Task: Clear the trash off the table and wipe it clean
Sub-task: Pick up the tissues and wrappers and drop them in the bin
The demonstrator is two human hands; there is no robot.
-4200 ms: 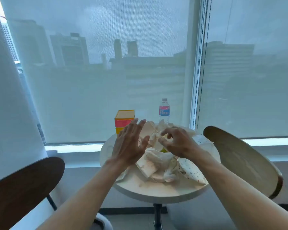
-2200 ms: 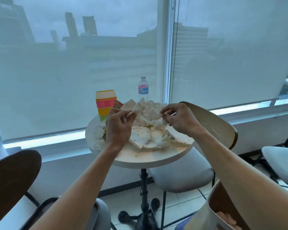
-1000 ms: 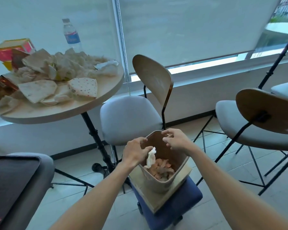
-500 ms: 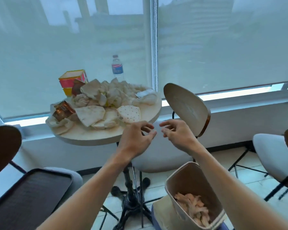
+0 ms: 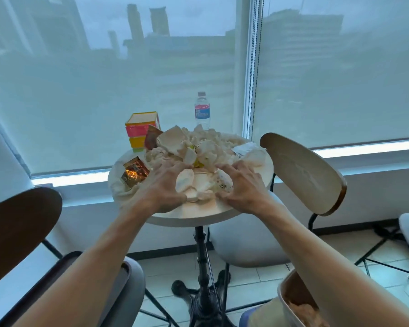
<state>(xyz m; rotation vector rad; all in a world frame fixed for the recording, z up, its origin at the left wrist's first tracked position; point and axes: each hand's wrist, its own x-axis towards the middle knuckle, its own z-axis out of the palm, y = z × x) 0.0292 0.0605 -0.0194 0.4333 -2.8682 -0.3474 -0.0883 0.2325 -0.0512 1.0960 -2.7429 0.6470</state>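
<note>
Both grips are set on the near edge of a heap of crumpled paper trash [image 5: 198,152] on the round bench [image 5: 194,214]: the left hand [image 5: 162,187], fingers spread, and the right hand [image 5: 242,186], fingers splayed and bent, are pressed against its two sides. A bin [image 5: 291,300] is seen at lower right.
</note>
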